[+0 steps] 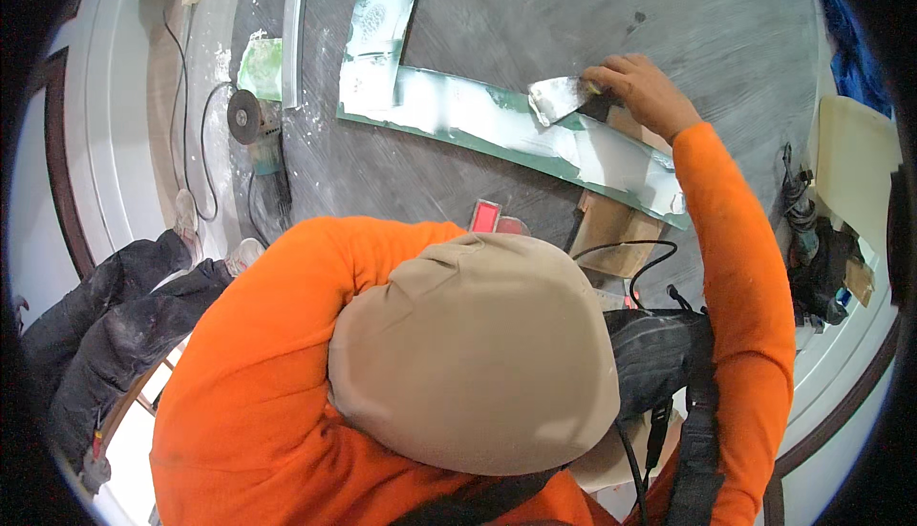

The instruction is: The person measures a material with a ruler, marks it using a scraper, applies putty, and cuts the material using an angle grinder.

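My right hand (642, 91) is closed round the handle of a putty knife (557, 99). The blade carries white compound and rests at the upper edge of a green board strip (458, 108) smeared with white filler. That strip slants from upper left to lower right. A second coated strip (377, 24) meets its left end at an angle, forming an L. Beneath the right part, a wooden piece (611, 230) sticks out. My left arm (277, 335) bends inward, and its hand is hidden behind the beige cap (473, 354).
At left lie an angle grinder (258, 134) with its cord, a green board scrap (261, 69) and a metal profile (295, 34). Another person's legs (124, 306) are at far left. A red-faced object (485, 216) lies near the cap. A power tool (800, 211) is at right.
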The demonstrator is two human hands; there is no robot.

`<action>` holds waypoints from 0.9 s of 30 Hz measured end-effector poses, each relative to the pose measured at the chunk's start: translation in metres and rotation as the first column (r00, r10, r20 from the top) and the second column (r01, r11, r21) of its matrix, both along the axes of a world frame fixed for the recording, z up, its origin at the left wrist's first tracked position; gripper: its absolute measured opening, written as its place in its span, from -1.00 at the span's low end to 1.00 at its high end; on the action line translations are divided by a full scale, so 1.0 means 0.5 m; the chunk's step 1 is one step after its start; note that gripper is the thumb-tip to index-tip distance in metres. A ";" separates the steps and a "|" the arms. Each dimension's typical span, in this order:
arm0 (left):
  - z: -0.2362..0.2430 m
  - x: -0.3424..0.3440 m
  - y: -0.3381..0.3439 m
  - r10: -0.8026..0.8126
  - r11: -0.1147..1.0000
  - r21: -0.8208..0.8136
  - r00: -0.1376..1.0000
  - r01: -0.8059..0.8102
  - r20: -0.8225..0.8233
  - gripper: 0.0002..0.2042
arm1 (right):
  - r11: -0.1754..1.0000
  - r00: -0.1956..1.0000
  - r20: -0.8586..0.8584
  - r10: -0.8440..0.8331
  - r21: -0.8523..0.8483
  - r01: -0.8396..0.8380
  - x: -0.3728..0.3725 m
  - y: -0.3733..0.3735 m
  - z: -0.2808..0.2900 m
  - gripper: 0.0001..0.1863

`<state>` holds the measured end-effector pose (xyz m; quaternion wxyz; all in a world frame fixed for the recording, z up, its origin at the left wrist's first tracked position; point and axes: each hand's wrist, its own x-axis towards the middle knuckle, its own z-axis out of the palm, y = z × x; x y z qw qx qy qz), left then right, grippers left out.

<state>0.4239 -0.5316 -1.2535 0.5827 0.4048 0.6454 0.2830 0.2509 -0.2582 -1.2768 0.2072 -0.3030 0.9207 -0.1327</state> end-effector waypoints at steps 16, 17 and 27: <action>0.007 -0.005 -0.001 -0.007 1.000 -0.016 1.000 0.007 -0.015 -0.64 | 0.969 0.926 -0.286 -0.246 -0.069 0.236 0.174 -0.020 0.125 -0.50; 0.010 -0.002 -0.002 -0.010 1.000 -0.016 1.000 0.010 -0.017 -0.64 | 0.969 0.925 -0.288 -0.247 -0.066 0.238 0.182 -0.029 0.126 -0.50; 0.032 0.031 0.002 -0.057 0.998 -0.030 0.998 0.056 -0.040 -0.65 | 0.954 0.919 -0.258 -0.297 -0.114 0.276 0.275 -0.098 0.134 -0.42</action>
